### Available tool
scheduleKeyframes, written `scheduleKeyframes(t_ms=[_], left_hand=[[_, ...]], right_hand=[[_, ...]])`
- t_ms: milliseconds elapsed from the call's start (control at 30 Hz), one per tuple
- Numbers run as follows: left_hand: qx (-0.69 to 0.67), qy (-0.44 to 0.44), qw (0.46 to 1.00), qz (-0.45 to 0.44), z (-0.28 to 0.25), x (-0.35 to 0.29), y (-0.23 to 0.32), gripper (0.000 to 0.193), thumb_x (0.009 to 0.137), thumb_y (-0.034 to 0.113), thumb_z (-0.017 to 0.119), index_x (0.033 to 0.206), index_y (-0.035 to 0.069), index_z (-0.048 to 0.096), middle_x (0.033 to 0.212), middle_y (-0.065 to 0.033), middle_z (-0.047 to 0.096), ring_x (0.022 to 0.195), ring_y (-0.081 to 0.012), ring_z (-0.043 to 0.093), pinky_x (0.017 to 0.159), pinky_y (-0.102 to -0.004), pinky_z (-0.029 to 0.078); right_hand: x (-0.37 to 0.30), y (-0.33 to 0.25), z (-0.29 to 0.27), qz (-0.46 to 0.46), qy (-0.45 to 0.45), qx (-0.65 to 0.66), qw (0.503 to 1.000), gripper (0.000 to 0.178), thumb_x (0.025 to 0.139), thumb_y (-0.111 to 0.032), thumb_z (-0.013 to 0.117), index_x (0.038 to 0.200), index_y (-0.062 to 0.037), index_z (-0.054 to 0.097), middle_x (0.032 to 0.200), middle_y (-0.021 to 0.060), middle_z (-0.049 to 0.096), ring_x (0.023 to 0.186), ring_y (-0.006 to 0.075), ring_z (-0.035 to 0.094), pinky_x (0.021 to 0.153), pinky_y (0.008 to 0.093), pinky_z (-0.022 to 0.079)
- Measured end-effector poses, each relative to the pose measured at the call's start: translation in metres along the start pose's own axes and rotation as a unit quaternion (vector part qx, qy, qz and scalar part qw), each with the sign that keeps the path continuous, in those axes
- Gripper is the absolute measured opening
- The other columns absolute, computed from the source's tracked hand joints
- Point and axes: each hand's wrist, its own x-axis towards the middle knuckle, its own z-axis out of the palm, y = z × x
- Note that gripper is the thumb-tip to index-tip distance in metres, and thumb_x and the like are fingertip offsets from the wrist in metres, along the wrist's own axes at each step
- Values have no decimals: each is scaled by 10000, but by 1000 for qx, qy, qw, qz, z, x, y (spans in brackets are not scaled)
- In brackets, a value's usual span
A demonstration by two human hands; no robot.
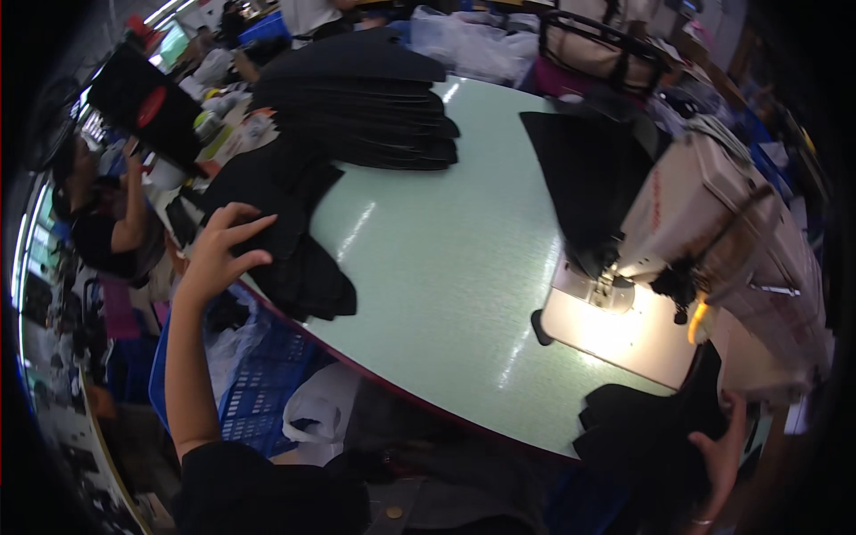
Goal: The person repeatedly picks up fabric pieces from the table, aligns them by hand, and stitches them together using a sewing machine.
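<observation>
The fingers of the left hand (214,260) are spread apart, thumb well away from the rest, with the tips over a fanned pile of flat black cut pieces (292,192) at the left edge of the bench; I can't tell whether they press on it. The right hand (727,446) is beside a smaller heap of black flat pieces (637,423) overhanging the near right edge, its thumb apart from the fingers, and I can't see whether they grip anything. Between the hands runs the pale green, glossy bench (446,259). A pointed black panel (584,169) reaches to the needle area of a bulky off-white sewing machine (682,201), whose lamp glares on a pale flat plate (624,343). Toward the back lies a thick layered black stack (357,111). Below the left edge are a blue slatted plastic crate (267,406) and a white plastic bag (325,401); beyond, at left, is another person in dark clothing (111,236).
</observation>
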Motion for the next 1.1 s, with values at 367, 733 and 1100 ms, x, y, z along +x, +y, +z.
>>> scheduleKeyframes(t_ms=[367, 733, 1100], left_hand=[[94, 88, 991, 38, 10, 1, -18, 349, 712, 214, 746, 1011, 47, 680, 950, -78, 636, 831, -252, 606, 735, -342, 485], [22, 209, 967, -143, 49, 11, -84, 256, 912, 115, 562, 1131, -12, 597, 1129, -151, 581, 1032, -306, 578, 857, -331, 442], [-215, -5, 975, 59, 35, 34, 146, 598, 717, -105, 603, 1290, 39, 506, 1239, -177, 582, 1178, -310, 551, 995, -366, 433]], right_hand=[[17, -4, -5, -30, -73, -60, 995, 763, 442, 62, 703, 1177, 5, 506, 1089, 114, 526, 1087, 268, 520, 999, 345, 386], [24, 2, 3, -30, -43, -10, 999, 643, 431, -110, 878, 934, -40, 483, 835, 79, 492, 826, 221, 505, 755, 335, 434], [32, -59, -26, 40, -129, 250, 959, 692, 725, -16, 717, 1346, -42, 415, 929, 93, 618, 895, 174, 571, 802, 305, 452]])
